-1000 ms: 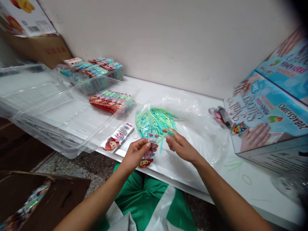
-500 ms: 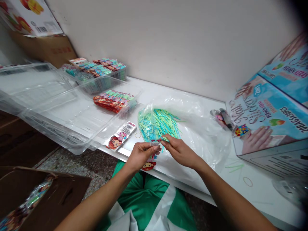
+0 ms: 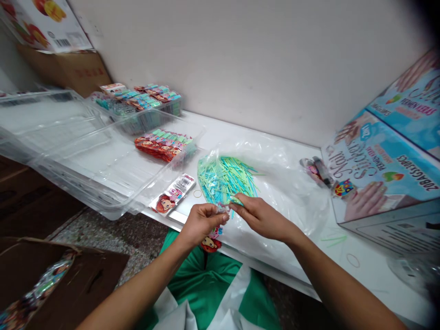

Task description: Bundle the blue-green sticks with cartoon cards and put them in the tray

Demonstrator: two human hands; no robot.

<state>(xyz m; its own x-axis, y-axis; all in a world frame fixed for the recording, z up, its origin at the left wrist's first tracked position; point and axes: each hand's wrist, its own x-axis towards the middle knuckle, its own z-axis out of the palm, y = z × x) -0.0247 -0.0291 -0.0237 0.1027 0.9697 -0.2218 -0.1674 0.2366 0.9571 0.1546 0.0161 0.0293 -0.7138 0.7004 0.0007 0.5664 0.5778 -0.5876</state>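
Observation:
My left hand [image 3: 202, 224] pinches the top of a small printed packet [image 3: 211, 243], which hangs down with a red-haired cartoon figure at its lower end. Right beside it, my right hand [image 3: 263, 217] is closed, its fingertips at the packet's top edge, on a small green stick-like piece [image 3: 235, 200] partly hidden by the fingers. Just beyond both hands, a heap of thin green and blue sticks [image 3: 230, 176] lies on a clear plastic bag [image 3: 292, 206]. A similar packet [image 3: 173, 195] rests flat on the table to the left.
A clear plastic tray [image 3: 113, 208] holds a row of packets [image 3: 165, 144]; behind it stands a filled clear box [image 3: 172, 107]. A blue printed carton [image 3: 385, 169] is at the right. Rubber bands [image 3: 353, 261] and loose sticks lie on the white table. An open brown carton [image 3: 89, 275] sits lower left.
The packet in my left hand has tilted, its lower end shifting slightly down and left. My two hands stay close together at its top edge.

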